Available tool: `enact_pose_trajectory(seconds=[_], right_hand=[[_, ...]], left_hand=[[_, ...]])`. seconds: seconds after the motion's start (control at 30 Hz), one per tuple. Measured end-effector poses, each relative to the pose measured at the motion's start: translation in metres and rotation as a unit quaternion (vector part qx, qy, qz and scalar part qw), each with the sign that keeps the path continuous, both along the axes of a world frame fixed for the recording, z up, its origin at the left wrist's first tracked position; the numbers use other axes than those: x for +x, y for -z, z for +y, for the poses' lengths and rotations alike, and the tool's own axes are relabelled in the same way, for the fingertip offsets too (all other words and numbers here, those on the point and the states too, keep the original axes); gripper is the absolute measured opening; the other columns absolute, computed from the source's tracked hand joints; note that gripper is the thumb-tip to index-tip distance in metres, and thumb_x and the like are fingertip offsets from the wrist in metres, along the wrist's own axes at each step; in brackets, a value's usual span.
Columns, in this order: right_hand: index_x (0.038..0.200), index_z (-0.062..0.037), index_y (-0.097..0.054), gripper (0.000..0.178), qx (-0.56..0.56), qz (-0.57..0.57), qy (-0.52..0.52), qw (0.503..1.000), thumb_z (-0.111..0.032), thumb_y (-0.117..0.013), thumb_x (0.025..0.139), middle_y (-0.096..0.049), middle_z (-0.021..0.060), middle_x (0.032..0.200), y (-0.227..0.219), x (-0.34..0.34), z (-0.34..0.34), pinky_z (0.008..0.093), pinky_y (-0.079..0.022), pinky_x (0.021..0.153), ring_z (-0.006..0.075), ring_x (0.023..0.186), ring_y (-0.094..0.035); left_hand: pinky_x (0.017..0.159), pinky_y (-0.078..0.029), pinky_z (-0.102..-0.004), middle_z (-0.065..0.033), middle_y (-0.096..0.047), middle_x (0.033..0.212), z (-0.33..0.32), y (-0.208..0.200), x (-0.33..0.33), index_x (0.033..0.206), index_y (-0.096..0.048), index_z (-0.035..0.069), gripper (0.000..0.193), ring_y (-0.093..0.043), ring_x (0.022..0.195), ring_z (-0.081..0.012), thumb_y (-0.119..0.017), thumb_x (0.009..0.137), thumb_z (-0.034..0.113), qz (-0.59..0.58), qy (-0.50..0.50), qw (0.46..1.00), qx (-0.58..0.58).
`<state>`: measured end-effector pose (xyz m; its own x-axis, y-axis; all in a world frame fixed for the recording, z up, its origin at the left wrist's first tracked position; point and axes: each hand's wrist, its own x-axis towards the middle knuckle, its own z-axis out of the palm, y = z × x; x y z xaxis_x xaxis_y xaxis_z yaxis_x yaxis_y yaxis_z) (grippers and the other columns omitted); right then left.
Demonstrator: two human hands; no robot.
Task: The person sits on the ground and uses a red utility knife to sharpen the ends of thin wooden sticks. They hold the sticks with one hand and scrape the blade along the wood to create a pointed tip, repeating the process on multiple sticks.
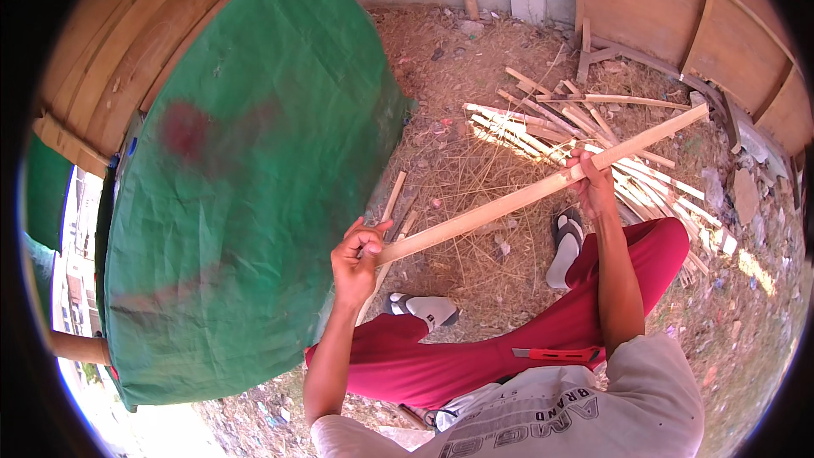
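A long, pale bamboo slat (479, 215) slants across in front of me, its right end higher and farther away. My left hand (354, 256) pinches the near left end between thumb and fingers, with some other fingers raised. Beyond the slat's middle, my right hand (593, 185) is closed around it, and the far end sticks out past that hand. A red utility knife (557, 354) lies on my lap with its pale blade toward the left.
Several split bamboo pieces (585, 114) lie in a loose pile on the ground beyond my right hand. A green tarp (263, 161) hangs at the left. Thinner strips (394, 195) rest beside it. Wood panels (653, 4) stand at the back right. Straw and scraps litter the dirt.
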<state>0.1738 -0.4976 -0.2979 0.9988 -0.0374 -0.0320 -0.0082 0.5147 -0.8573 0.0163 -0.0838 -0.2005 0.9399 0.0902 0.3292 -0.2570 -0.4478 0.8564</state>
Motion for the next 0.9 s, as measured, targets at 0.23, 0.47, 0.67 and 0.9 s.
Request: enact_pose_trajectory(seconds=[0.23,0.47,0.67,0.9], right_hand=[[0.111,0.0045,-0.062,0.033,-0.003,-0.02,0.003,1.0,-0.027,-0.063,0.099,-0.07,0.0114,0.092,0.001,0.001,0.002,0.0369,-0.062,0.071,0.0212,0.083,-0.07],[0.114,0.0053,-0.063,0.033,-0.301,-0.106,0.001,0.948,-0.024,-0.064,0.099,-0.072,0.0109,0.094,0.033,-0.004,0.022,0.0362,-0.064,0.07,0.0195,0.084,-0.072],[0.112,0.0047,-0.065,0.027,-0.162,0.014,0.012,0.987,-0.019,-0.065,0.098,-0.072,0.0122,0.094,0.035,0.006,0.029,0.0325,-0.063,0.068,0.0188,0.087,-0.071],[0.116,0.006,-0.061,0.031,-0.065,0.019,0.06,0.996,-0.02,-0.063,0.099,-0.07,0.0152,0.099,0.023,0.011,0.022,0.0349,-0.065,0.07,0.0225,0.089,-0.071]], left_hand=[[0.115,-0.027,-0.0563,-0.0063,-0.066,0.078,-0.027,-0.039,0.003,0.076,-0.06,0.007,0.019,-0.071,0.103,-0.0255,-0.063,0.075,-0.011,-0.125,-0.042,0.918,0.374],[0.094,-0.043,-0.0469,-0.0072,-0.067,0.081,-0.085,-0.077,0.014,0.081,-0.061,0.005,0.018,-0.071,0.093,-0.0259,-0.065,0.077,-0.012,-0.19,-0.034,0.927,0.321],[0.077,-0.044,-0.0411,-0.0068,-0.068,0.084,-0.055,-0.084,0.063,0.085,-0.066,0.005,0.005,-0.063,0.072,-0.0291,-0.071,0.086,0.003,-0.197,-0.214,0.899,0.327],[0.08,-0.047,-0.0425,-0.0083,-0.069,0.087,0.045,0.011,0.056,0.09,-0.07,0.004,0.009,-0.065,0.078,-0.0327,-0.07,0.088,0.012,-0.014,-0.324,0.837,0.44]])
